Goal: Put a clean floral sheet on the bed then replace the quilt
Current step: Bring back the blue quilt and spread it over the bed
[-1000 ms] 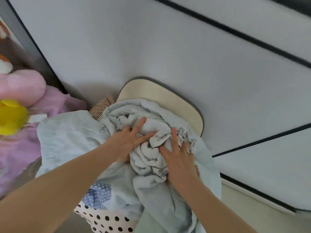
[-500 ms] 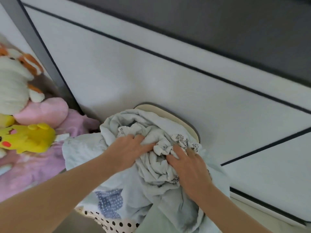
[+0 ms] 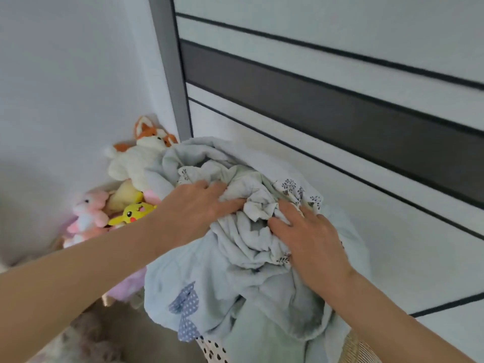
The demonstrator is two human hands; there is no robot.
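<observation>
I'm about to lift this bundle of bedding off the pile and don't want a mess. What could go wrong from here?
1. The left hand and right hand grip only the crumpled top of the floral sheet; loose folds hanging below may trail or unravel.
2. The pale blue cloth underneath is bunched with it and may be dragged along.
3. The plush toys sit right beside the pile, so a swing left might knock them.

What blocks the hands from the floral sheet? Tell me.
Nothing visible. The left hand and right hand already grip the bunched floral sheet directly, with no other thing between them. It sits on a pale blue pile; the bed is out of view.
</observation>
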